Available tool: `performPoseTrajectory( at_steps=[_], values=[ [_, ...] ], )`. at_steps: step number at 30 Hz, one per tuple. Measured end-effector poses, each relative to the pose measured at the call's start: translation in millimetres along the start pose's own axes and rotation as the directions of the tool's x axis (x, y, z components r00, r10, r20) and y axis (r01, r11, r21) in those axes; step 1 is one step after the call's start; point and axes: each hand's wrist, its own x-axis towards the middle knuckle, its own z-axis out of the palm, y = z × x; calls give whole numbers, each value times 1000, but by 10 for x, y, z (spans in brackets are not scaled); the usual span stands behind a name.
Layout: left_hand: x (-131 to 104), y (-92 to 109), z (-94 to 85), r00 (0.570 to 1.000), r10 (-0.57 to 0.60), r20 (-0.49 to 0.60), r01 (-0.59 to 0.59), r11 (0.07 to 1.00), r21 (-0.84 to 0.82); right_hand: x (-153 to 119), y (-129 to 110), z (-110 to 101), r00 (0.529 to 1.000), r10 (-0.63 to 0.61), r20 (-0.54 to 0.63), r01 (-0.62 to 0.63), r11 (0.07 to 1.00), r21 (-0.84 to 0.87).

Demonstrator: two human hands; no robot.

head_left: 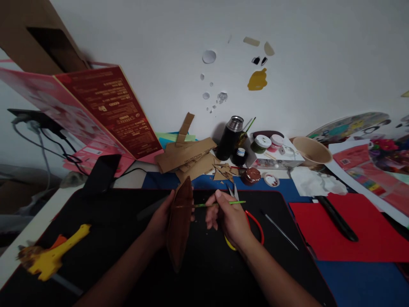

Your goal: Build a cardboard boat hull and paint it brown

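Note:
A long brown boat-shaped piece with pointed ends stands upright over the black mat, held by my left hand, whose fingers wrap behind it. Between the thumb and fingers of my right hand is a thin brush with a green handle. The brush's tip end lies across the brown surface. Scissors with red and yellow handles rest partly under my right hand. Behind the hands, an open jar of brown paint stands beside its lid.
Cardboard scraps, a black flask and an ink bottle stand at the back. A yellow giraffe figure and phone are left. On the right are a metal tool, red sheet and black knife.

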Motion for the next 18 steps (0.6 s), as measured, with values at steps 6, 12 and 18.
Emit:
performPoseTrajectory(
  at_steps=[6,12,18],
  values=[
    [21,-8,-1,999,32,7,-32,999,13,46,-71,-13,993,-58,-98,62,997,37],
    [27,-13,-30,999,31,33,-32,999,18,66,-61,-13,994,-45,-95,50,997,52],
    [22,-3,-23,999,36,31,-36,999,2,0,-2,-16,1000,0,-11,0,1000,20]
  ],
)
